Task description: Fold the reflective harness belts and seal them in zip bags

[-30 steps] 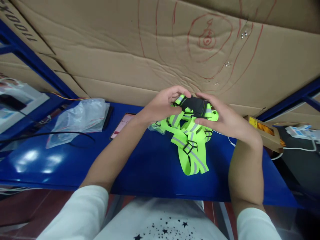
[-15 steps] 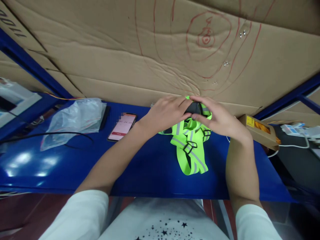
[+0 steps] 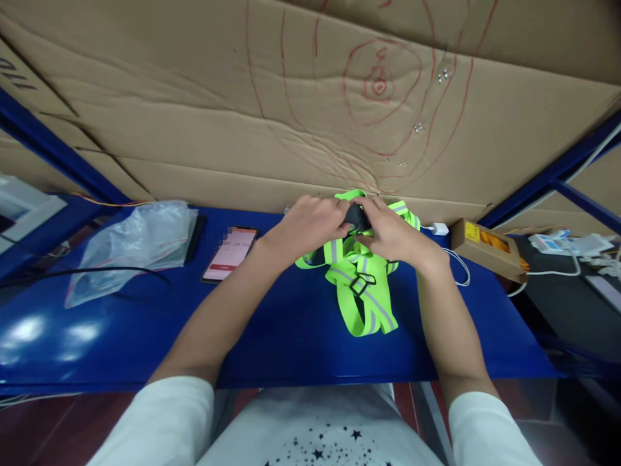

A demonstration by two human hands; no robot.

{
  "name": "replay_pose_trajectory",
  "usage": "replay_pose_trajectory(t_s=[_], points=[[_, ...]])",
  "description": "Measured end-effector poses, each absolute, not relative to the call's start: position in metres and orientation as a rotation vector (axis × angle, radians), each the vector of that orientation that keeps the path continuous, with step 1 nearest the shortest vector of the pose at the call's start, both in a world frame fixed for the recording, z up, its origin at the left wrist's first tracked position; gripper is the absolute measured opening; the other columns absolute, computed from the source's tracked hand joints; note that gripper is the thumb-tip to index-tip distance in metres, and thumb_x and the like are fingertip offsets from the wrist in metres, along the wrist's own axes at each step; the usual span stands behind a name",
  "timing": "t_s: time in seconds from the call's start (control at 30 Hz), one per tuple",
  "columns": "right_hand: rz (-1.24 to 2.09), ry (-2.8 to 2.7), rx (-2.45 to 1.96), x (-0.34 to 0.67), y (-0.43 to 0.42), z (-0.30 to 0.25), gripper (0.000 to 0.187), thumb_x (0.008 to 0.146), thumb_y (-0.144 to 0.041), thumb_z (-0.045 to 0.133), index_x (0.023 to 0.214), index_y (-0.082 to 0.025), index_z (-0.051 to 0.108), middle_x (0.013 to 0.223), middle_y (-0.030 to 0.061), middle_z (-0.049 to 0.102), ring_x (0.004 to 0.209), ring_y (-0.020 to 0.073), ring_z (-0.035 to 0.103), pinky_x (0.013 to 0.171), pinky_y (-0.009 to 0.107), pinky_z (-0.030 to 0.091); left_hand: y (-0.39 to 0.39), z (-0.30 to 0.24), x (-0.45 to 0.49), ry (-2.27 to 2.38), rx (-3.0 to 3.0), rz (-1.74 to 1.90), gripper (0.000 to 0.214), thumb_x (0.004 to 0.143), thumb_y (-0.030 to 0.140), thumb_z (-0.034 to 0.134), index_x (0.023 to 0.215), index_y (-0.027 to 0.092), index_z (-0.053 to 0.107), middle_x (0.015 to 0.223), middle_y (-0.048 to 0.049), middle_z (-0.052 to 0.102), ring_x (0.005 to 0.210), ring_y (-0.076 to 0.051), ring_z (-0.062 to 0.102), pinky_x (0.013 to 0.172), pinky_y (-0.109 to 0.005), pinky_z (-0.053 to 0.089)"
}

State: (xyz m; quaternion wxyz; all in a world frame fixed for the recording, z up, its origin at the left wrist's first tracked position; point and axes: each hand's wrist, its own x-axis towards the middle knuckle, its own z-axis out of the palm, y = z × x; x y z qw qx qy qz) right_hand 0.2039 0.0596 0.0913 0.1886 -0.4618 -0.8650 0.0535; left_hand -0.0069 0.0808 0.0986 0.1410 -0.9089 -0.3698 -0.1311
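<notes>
A neon-yellow reflective harness (image 3: 361, 285) with grey stripes and black buckles lies bunched on the blue table. At its far end is a dark piece (image 3: 356, 219), seemingly fabric or a pouch, whose exact kind I cannot tell. My left hand (image 3: 317, 220) grips this dark piece from the left, fingers curled over it. From the right, my right hand (image 3: 388, 230) pinches the same piece, its thumb towards me. Loose neon straps stick out behind and to both sides of the hands. The fingertips partly cover the dark piece.
A phone (image 3: 229, 254) with a lit screen lies left of my left forearm. Beyond it are a clear plastic bag (image 3: 136, 239) and a black cable (image 3: 97, 269). At right sit a cardboard box (image 3: 488, 249) and a white charger (image 3: 439, 228). A cardboard wall (image 3: 204, 116) stands behind the table.
My hands have closed in on the dark piece, with the fingers more curled. A neon strap now sticks out to the right of my right hand. The camera view has shifted slightly.
</notes>
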Motion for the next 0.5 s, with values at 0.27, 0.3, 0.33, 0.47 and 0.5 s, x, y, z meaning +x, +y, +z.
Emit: replay_pose_trajectory(t_s=[0.27,0.3,0.33,0.47,0.5], points=[[0.131,-2.371,-1.303,0.207,0.045,0.107,0.06,0.087,-0.023,0.07,0.143,-0.02,0.051,0.136,0.018,0.062,0.127,0.0377,0.061,0.108,0.057,0.051,0.075,0.107,-0.022,-1.163,-2.667,-0.485,0.026,0.095,0.035,0.065,0.109,0.014,0.074,0.092,-0.0155,0.078,0.092,-0.036,0.076,0.074,-0.04,0.05],[0.124,-2.322,-1.324,0.213,0.045,0.11,0.06,0.087,-0.025,0.071,0.144,-0.018,0.051,0.136,0.0182,0.063,0.126,0.0378,0.062,0.108,0.057,0.051,0.079,0.108,-0.027,-1.216,-2.673,-0.526,0.026,0.094,0.035,0.066,0.109,0.015,0.075,0.092,-0.0147,0.077,0.094,-0.036,0.075,0.078,-0.041,0.051],[0.104,-2.256,-1.337,0.222,0.044,0.114,0.061,0.087,-0.027,0.072,0.145,-0.018,0.051,0.136,0.0184,0.064,0.125,0.0377,0.063,0.108,0.058,0.05,0.083,0.11,-0.034,-1.28,-2.666,-0.604,0.028,0.093,0.036,0.067,0.111,0.016,0.075,0.092,-0.0134,0.077,0.096,-0.035,0.075,0.082,-0.041,0.052],[-0.094,-1.923,-1.291,0.277,0.041,0.134,0.069,0.092,-0.031,0.072,0.154,-0.016,0.047,0.145,0.0201,0.061,0.134,0.0346,0.06,0.117,0.055,0.043,0.111,0.125,-0.074,-1.351,-2.532,-1.312,0.052,0.097,0.058,0.062,0.128,0.017,0.065,0.102,-0.004,0.074,0.089,-0.017,0.07,0.086,-0.035,0.055],[-0.149,-1.829,-1.259,0.295,0.04,0.138,0.067,0.093,-0.031,0.07,0.155,-0.017,0.047,0.147,0.0194,0.06,0.135,0.0336,0.059,0.116,0.052,0.043,0.121,0.128,-0.087,-1.257,-2.453,-1.61,0.055,0.096,0.065,0.061,0.126,0.02,0.063,0.111,-0.0006,0.072,0.089,-0.012,0.067,0.082,-0.03,0.056]])
